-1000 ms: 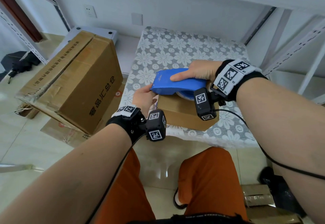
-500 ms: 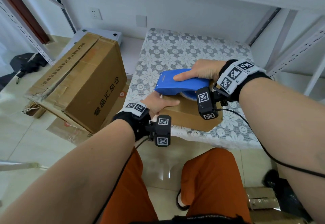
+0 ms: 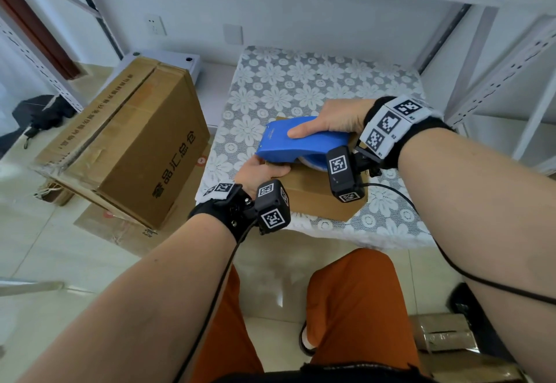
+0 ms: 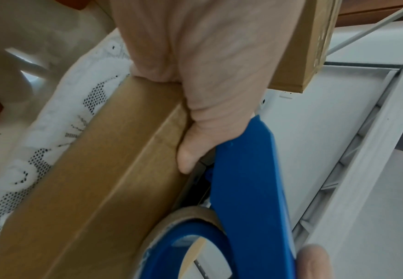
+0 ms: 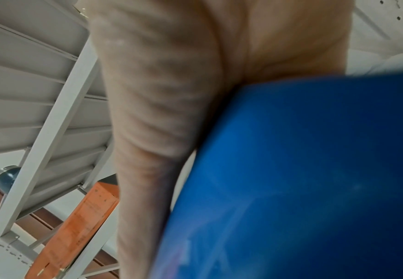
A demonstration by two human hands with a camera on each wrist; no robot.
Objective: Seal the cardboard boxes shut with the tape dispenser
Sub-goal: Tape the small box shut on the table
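Observation:
A small flat cardboard box (image 3: 313, 199) lies near the front edge of the lace-covered table (image 3: 301, 81). A blue tape dispenser (image 3: 301, 142) rests on top of it, nose to the left. My right hand (image 3: 319, 127) grips the dispenser from above, thumb along its side; in the right wrist view only my palm (image 5: 171, 94) and the blue dispenser (image 5: 303, 179) show. My left hand (image 3: 264, 169) holds the box's left end just under the dispenser's nose. In the left wrist view its thumb (image 4: 191, 151) lies over the box (image 4: 88, 188) top edge, beside the dispenser (image 4: 248, 188) and its brown tape roll (image 4: 188, 213).
A large cardboard box (image 3: 129, 142) stands tilted left of the table, over flattened cardboard (image 3: 120, 229) on the floor. Metal shelf uprights (image 3: 496, 75) rise at the right, a shelf runs overhead. Tape rolls (image 3: 445, 334) lie on the floor at lower right. My knees (image 3: 352, 307) are under the table's edge.
My left hand has slid from the box's left end onto its top edge, thumb under the dispenser's nose. The right hand and dispenser have hardly moved.

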